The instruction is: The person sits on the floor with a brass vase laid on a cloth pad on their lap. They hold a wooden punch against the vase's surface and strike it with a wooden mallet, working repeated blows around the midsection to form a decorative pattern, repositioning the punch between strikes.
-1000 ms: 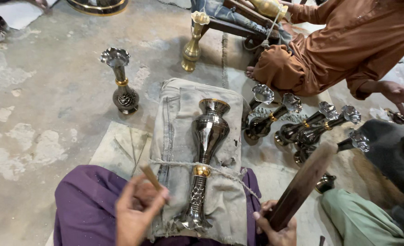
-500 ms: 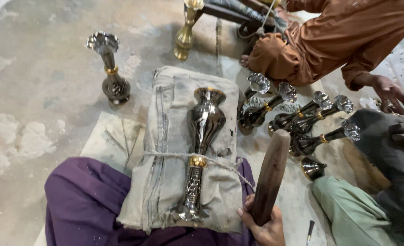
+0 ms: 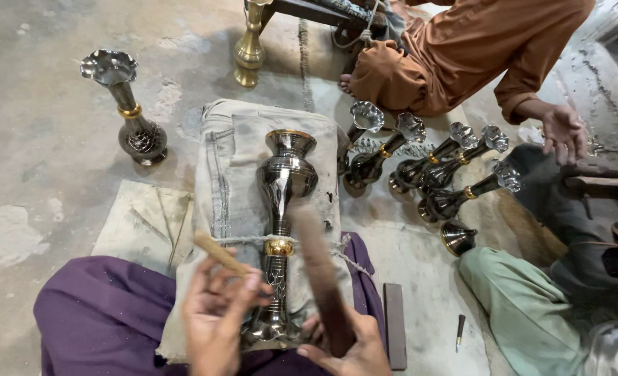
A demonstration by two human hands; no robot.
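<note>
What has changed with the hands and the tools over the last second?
The left hand left view, then returned holding the small stick beside the vase. The right hand swung its dark wooden bat across the vase's stem. The vase stayed tied on the cloth pad.

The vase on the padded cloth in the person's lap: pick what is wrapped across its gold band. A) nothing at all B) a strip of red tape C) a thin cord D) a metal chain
C: a thin pale cord runs across the gold band of the dark metal vase, which lies on the grey cloth pad.
</note>
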